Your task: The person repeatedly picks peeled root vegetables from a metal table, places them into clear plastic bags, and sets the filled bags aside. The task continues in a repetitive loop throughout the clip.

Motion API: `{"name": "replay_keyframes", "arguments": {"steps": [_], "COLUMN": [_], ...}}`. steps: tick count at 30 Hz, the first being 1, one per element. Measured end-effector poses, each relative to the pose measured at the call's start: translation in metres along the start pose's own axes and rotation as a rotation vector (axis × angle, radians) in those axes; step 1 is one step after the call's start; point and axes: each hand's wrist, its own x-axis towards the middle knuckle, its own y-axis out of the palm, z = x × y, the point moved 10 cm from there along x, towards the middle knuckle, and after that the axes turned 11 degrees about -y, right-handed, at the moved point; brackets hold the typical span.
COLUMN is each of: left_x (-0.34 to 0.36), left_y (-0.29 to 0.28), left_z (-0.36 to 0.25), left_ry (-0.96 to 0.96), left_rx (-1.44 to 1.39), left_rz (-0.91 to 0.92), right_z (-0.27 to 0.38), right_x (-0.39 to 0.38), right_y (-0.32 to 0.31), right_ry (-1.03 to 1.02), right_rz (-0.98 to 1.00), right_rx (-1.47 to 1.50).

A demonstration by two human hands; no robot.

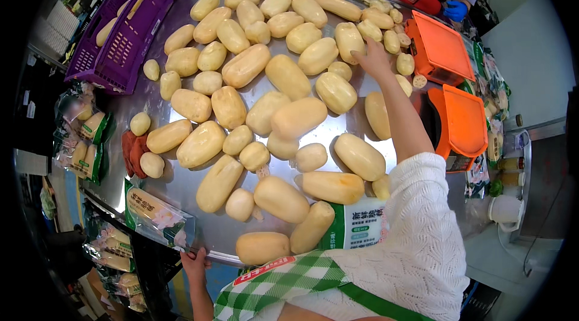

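Many pale, peeled lotus roots are spread over a shiny metal table. My right arm reaches far across to the back right. There, my right hand has its fingers apart, at the side of an upright lotus root and just in front of a smaller piece. Down at the near left edge, my left hand pinches the lower corner of a clear, printed plastic bag. Another green and white bag lies flat by my apron, partly under lotus roots.
A purple crate with lotus roots stands at the back left. Two orange containers line the right edge. A dark red cloth lies at the left. Filled bags hang beyond that edge. Opposite, a person wears a blue glove.
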Motion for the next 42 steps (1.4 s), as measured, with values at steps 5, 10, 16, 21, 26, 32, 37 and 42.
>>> {"name": "replay_keyframes", "arguments": {"steps": [5, 10, 16, 21, 26, 32, 37, 42], "left_x": [-0.005, -0.008, -0.005, -0.005, 0.0, -0.006, -0.005, -0.009], "left_y": [-0.001, 0.001, 0.002, 0.006, 0.0, 0.0, 0.0, 0.002], "left_z": [-0.008, -0.009, -0.005, -0.012, -0.003, -0.012, -0.009, -0.014], "left_ry": [-0.03, -0.032, -0.057, -0.037, -0.042, -0.041, -0.034, -0.018], "left_rx": [-0.02, -0.038, -0.006, 0.007, 0.014, -0.035, -0.021, -0.047], "left_rz": [-0.034, -0.012, -0.016, 0.009, -0.017, -0.044, -0.001, -0.039], "right_z": [-0.025, -0.023, -0.016, -0.004, 0.0, 0.001, 0.003, 0.001], "right_x": [0.032, 0.018, -0.018, -0.054, -0.061, -0.064, -0.062, -0.061], "right_y": [0.047, 0.051, 0.031, 0.006, 0.0, 0.004, 0.003, 0.004], "right_ry": [0.031, 0.085, -0.061, -0.058, -0.056, -0.098, -0.069, -0.039], "right_rz": [0.064, 0.023, 0.037, 0.089, 0.083, 0.051, 0.047, 0.066], "right_rx": [0.036, 0.107, 0.062, 0.121, 0.107, 0.085, 0.1, 0.059]}}
